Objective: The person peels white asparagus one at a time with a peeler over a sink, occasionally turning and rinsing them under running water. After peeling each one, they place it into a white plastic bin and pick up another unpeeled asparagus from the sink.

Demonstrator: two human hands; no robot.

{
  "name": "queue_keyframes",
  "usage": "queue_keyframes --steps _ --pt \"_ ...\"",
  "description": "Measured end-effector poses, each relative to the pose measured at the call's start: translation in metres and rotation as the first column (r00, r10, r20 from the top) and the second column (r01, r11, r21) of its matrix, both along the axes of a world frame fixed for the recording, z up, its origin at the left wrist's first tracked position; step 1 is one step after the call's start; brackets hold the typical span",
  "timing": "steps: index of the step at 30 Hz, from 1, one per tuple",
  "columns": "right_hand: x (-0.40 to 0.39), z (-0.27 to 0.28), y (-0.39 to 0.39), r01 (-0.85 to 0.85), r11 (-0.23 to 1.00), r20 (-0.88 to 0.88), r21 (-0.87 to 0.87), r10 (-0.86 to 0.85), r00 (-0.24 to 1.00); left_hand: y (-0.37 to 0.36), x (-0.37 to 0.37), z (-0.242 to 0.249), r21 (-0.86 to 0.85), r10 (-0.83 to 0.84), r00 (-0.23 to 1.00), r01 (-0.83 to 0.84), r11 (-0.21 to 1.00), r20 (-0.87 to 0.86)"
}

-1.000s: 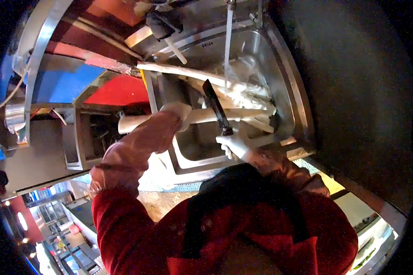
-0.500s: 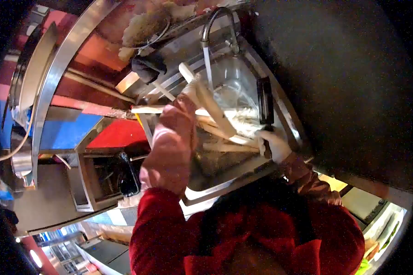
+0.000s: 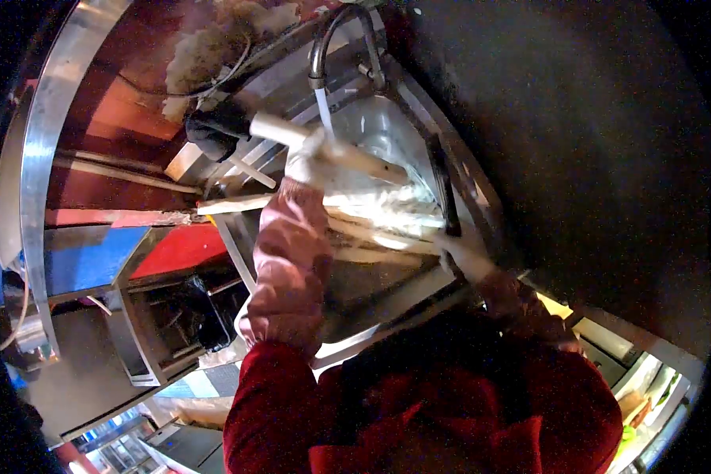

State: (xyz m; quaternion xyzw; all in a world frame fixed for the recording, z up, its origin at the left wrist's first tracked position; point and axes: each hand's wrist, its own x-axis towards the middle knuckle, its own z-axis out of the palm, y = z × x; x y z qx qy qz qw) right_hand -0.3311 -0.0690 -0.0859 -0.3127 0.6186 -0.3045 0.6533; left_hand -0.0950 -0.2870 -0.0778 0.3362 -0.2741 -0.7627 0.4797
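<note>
Holding one long pale stalk (image 3: 355, 158) under the tap (image 3: 328, 35), left hand (image 3: 308, 154) wrapped around its middle; probably stiff, light, slippery when wet. Gripping a dark knife (image 3: 442, 189) at the handle, right hand (image 3: 458, 253) closed, over the sink (image 3: 387, 308).

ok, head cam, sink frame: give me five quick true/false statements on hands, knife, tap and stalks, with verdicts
1. Water runs from the tap. True.
2. The left hand holds a pale stalk under the water stream. True.
3. The right hand is empty. False: it grips a dark-bladed knife.
4. The sink holds no other stalks. False: several more pale stalks lie in it.
5. Both hands are bare. False: both wear light gloves, with pink sleeve covers.
</note>
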Motion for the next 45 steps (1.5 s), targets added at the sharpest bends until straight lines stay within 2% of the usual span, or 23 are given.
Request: queue_keyframes --steps 3,5,6,9,10,12,13,15,18,20,23,24,26,29,34,35,36,37,38,40,42,44,45 --pt "0.022 -0.002 -0.032 0.237 0.962 0.109 -0.134 -0.223 0.969 0.035 0.022 0.01 -0.111 0.012 0.99 -0.027 0.993 -0.138" --pt "0.042 -0.001 -0.05 0.405 0.907 0.504 0.114 -0.404 0.764 0.067 0.033 0.026 -0.165 0.01 0.979 -0.044 0.985 -0.204" --pt "0.045 -0.047 -0.058 0.372 0.927 0.514 0.041 -0.339 0.788 0.082 0.035 0.032 -0.164 0.023 0.952 -0.076 0.984 -0.306" --pt "0.056 -0.032 -0.073 0.261 0.955 0.634 0.143 -0.291 0.717 0.123 0.052 0.068 -0.131 -0.068 0.94 0.025 0.991 -0.334" --pt "0.071 0.02 -0.075 0.367 0.874 0.628 0.318 -0.484 0.61 0.131 0.059 0.082 -0.205 -0.181 0.918 0.113 0.972 -0.353" --pt "0.061 -0.045 -0.104 0.249 0.968 0.715 0.035 -0.198 0.67 0.152 0.078 0.089 -0.034 -0.054 0.863 0.042 0.999 -0.502" --pt "0.064 -0.014 -0.11 0.15 0.953 0.802 0.263 -0.303 0.515 0.158 0.086 0.095 0.046 -0.037 0.873 0.068 0.997 -0.486" --pt "0.072 -0.009 -0.143 0.156 0.978 0.715 0.142 -0.21 0.667 0.169 0.1 0.11 0.292 -0.116 0.859 0.293 0.91 -0.498" --pt "0.081 0.014 -0.168 0.082 0.98 0.565 -0.182 0.036 0.824 0.175 0.096 0.081 0.24 -0.439 0.892 0.451 0.86 -0.104" --pt "0.088 0.046 -0.159 0.034 0.953 0.295 -0.302 0.059 0.954 0.187 0.076 0.088 0.325 -0.434 0.897 0.438 0.838 -0.088" --pt "0.079 -0.008 -0.15 -0.078 0.781 -0.075 -0.62 0.04 0.996 0.194 0.071 0.057 0.345 -0.39 0.895 0.443 0.827 -0.215" --pt "0.074 -0.027 -0.143 -0.202 0.672 -0.296 -0.712 -0.027 0.955 0.197 0.07 0.048 0.343 -0.384 0.897 0.44 0.83 -0.221" --pt "0.073 0.024 -0.097 -0.412 0.722 -0.578 -0.556 0.021 0.816 0.203 0.066 0.036 0.342 -0.265 0.856 0.435 0.833 -0.443" --pt "0.075 0.02 -0.06 -0.712 0.449 -0.774 -0.539 0.068 0.629 0.21 0.067 0.021 0.305 -0.197 0.774 0.451 0.839 -0.602" --pt "0.075 0.01 -0.086 -0.68 0.333 -0.739 -0.653 -0.08 0.669 0.231 0.07 0.031 0.106 -0.249 0.671 0.442 0.891 -0.698" --pt "0.066 -0.006 -0.11 -0.71 0.591 -0.815 -0.381 0.147 0.56 0.232 0.075 0.028 0.095 -0.255 0.601 0.489 0.867 -0.758" --pt "0.057 -0.03 -0.133 -0.548 0.742 -0.669 -0.387 0.183 0.721 0.236 0.079 0.022 0.071 -0.223 0.505 0.499 0.864 -0.834" --pt "0.053 -0.025 -0.14 -0.457 0.778 -0.659 -0.432 0.074 0.748 0.244 0.082 0.022 0.112 -0.175 0.526 0.47 0.876 -0.832" --pt "0.045 -0.02 -0.144 -0.434 0.858 -0.587 -0.274 0.209 0.782 0.248 0.085 0.022 0.151 -0.128 0.546 0.437 0.887 -0.828" --pt "0.051 -0.011 -0.129 -0.418 0.771 -0.544 -0.482 0.111 0.832 0.249 0.09 0.016 0.191 -0.08 0.575 0.396 0.898 -0.815" --pt "0.071 0.047 -0.096 -0.66 0.668 -0.813 -0.343 0.141 0.565 0.252 0.089 0.017 0.242 -0.027 0.597 0.366 0.898 -0.802" --pt "0.078 0.023 -0.081 -0.702 0.279 -0.752 -0.655 -0.148 0.643 0.244 0.079 0.022 0.22 0.004 0.515 0.358 0.907 -0.857" --pt "0.081 0.0 -0.083 -0.527 0.442 -0.613 -0.725 -0.066 0.787 0.242 0.079 0.021 0.147 -0.057 0.474 0.382 0.913 -0.879"
